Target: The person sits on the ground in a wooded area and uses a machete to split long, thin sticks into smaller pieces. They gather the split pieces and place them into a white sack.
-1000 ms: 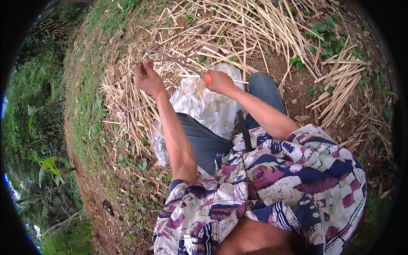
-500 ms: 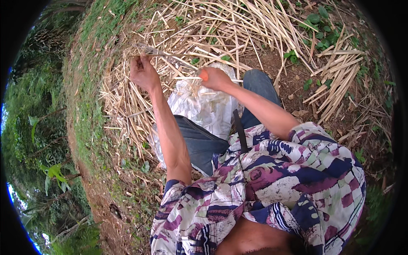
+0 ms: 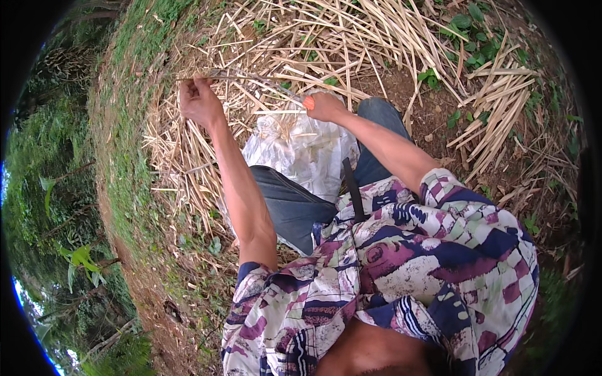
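My left hand is closed, pinching a thin stick that runs out to the right, roughly level. In my right hand is an orange-handled knife, gripped by the handle. Its long, narrow grey blade slants up and left, close under the stick; whether the two touch I cannot tell. Below both hands a white plastic sack lies between my bent legs, with a few pale scraps on it.
Cut dry stalks are strewn thickly across the ground ahead, with a separate pile at the right. Green leafy plants grow at the far right. Grass and dense bushes stand on the left.
My left hand has moved a little left and up with the stick. My right hand has shifted slightly right and up with the knife, so the hands are farther apart.
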`<action>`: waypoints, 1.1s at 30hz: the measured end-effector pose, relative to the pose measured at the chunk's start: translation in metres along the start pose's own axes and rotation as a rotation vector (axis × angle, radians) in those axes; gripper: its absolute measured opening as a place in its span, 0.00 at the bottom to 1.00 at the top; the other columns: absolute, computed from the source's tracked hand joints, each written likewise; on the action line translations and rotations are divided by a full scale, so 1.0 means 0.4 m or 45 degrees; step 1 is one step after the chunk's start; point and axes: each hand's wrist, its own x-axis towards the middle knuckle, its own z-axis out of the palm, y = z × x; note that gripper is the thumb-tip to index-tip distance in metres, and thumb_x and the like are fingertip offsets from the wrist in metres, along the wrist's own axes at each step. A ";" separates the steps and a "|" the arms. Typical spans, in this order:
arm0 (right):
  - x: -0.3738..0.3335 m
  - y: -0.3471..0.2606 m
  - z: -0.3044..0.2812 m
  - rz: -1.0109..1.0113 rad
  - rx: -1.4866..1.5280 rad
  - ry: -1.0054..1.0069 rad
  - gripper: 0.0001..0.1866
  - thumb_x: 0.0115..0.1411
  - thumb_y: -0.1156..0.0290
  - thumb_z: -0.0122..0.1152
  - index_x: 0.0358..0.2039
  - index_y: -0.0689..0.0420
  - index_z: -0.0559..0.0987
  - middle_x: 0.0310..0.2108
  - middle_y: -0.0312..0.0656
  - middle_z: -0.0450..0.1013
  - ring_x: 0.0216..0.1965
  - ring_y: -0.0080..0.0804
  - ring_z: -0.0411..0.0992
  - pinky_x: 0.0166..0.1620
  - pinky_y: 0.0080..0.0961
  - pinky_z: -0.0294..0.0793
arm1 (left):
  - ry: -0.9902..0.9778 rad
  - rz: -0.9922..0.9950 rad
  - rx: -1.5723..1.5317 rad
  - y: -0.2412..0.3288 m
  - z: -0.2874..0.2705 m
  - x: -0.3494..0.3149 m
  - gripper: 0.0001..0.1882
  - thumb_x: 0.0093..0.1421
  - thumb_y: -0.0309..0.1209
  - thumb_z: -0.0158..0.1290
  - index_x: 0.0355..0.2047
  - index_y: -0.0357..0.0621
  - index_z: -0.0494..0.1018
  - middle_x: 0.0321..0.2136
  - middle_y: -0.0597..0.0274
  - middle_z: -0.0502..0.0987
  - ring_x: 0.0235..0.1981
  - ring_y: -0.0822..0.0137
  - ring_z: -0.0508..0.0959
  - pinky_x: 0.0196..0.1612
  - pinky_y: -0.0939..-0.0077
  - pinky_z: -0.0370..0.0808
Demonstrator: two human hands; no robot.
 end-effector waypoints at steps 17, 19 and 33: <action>-0.005 -0.053 0.014 0.116 -0.076 -0.041 0.17 0.42 0.68 0.56 0.33 0.63 0.75 0.33 0.55 0.74 0.37 0.49 0.74 0.39 0.38 0.72 | 0.052 -0.064 0.163 0.000 -0.013 0.009 0.09 0.57 0.26 0.50 0.22 0.35 0.70 0.18 0.56 0.76 0.20 0.70 0.77 0.24 0.78 0.72; -0.079 -0.106 0.024 0.047 -0.080 0.135 0.17 0.42 0.69 0.56 0.34 0.63 0.75 0.33 0.55 0.74 0.36 0.50 0.74 0.39 0.39 0.72 | 0.070 0.020 0.084 -0.062 -0.018 0.030 0.08 0.57 0.25 0.50 0.22 0.34 0.70 0.18 0.55 0.76 0.20 0.70 0.78 0.22 0.80 0.74; 0.142 0.103 0.078 0.470 0.954 -0.389 0.13 0.42 0.71 0.67 0.26 0.61 0.73 0.16 0.44 0.69 0.14 0.33 0.68 0.18 0.31 0.67 | 0.177 -0.321 -0.066 -0.131 -0.156 0.001 0.05 0.59 0.22 0.46 0.25 0.36 0.68 0.22 0.49 0.75 0.26 0.65 0.79 0.27 0.76 0.80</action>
